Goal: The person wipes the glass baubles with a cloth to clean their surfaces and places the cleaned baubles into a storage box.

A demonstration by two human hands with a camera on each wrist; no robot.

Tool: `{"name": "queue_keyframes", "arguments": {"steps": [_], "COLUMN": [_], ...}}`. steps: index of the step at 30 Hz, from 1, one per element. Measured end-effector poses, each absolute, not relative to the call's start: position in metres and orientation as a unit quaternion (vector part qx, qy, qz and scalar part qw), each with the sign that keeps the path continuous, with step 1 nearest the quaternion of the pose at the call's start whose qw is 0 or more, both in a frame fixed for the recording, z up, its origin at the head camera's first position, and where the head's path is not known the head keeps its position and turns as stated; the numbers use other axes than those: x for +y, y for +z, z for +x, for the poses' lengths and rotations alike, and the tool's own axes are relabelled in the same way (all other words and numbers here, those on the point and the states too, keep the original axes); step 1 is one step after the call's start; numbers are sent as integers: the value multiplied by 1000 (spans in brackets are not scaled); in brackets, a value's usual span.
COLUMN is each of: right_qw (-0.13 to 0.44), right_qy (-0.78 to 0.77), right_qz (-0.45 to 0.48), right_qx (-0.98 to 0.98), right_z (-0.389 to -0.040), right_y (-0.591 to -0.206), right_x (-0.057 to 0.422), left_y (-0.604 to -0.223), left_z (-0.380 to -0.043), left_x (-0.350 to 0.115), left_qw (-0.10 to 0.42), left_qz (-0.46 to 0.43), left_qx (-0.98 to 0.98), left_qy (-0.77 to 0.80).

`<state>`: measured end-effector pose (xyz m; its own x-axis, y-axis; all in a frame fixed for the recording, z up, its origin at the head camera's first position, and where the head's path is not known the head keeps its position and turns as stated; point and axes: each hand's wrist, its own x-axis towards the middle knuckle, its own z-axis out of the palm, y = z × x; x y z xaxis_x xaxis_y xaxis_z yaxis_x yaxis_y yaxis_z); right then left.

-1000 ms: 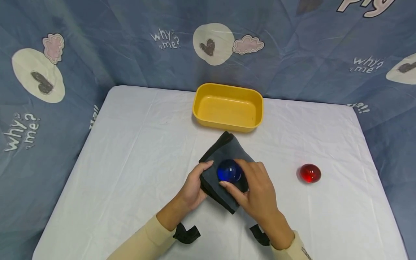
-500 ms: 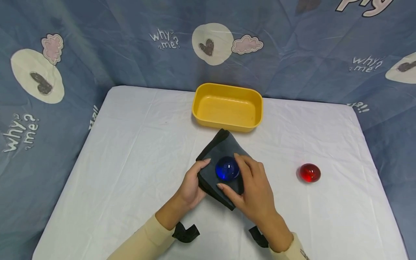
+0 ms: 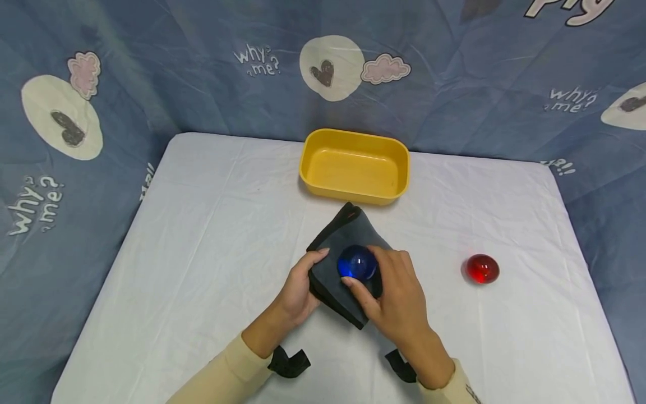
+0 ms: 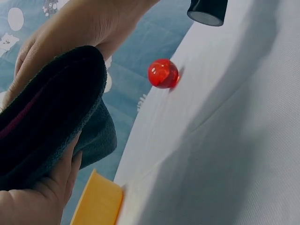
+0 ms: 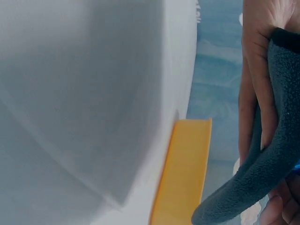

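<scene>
In the head view, a folded dark grey cloth (image 3: 330,269) is in my left hand (image 3: 298,289), whose thumb presses on its upper face while the fingers are hidden beneath. A clear blue ball (image 3: 357,262) sits on top of the cloth. My right hand (image 3: 398,300) pinches the ball between thumb and fingers from the right side. The left wrist view shows the cloth (image 4: 51,117) edge-on, its layers folded over. From the right wrist, the fuzzy cloth (image 5: 262,173) covers most of the ball.
A yellow rectangular tub (image 3: 355,193) stands at the table's back, just beyond the cloth. To the right, a clear red ball (image 3: 482,269) lies on the white tablecloth (image 3: 202,269). Black straps (image 3: 290,363) show beside the wrists. A blue printed curtain (image 3: 212,106) surrounds the table.
Cloth and ball shifted slightly up and left, then partly back. The right fingers spread a little around the ball half a second ago and are now closer on it. The red ball stayed put.
</scene>
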<state>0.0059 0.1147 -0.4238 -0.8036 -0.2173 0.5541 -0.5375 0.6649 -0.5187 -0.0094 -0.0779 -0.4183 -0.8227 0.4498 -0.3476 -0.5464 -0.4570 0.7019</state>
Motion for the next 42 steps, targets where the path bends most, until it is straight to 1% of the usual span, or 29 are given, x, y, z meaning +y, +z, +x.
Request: {"name": "queue_keyframes", "arguments": {"steps": [6, 11, 15, 20, 25, 34, 42], "right_qw": [229, 204, 187, 193, 195, 220, 239], "right_qy": [349, 350, 356, 361, 353, 346, 350], "right_qz": [184, 161, 183, 242, 262, 235, 199], "right_qx": [-890, -900, -897, -880, -877, -881, -884], "right_z": [6, 10, 13, 12, 8, 5, 6], "right_y": [-426, -428, -430, -430, -428, -427, -431], "right_x": [114, 115, 115, 116, 118, 116, 112], "left_y": [-420, -422, -421, -421, -420, -421, -423], "left_z": [-8, -6, -7, -9, -12, -11, -11], "left_x": [-77, -77, -76, -76, -76, -75, -76], "left_qw": [292, 293, 290, 284, 277, 277, 294], "left_qz": [-50, -48, -58, -60, -56, -58, -41], "left_qx": [433, 436, 436, 436, 436, 431, 445], "left_qy": [852, 850, 850, 852, 854, 857, 845]}}
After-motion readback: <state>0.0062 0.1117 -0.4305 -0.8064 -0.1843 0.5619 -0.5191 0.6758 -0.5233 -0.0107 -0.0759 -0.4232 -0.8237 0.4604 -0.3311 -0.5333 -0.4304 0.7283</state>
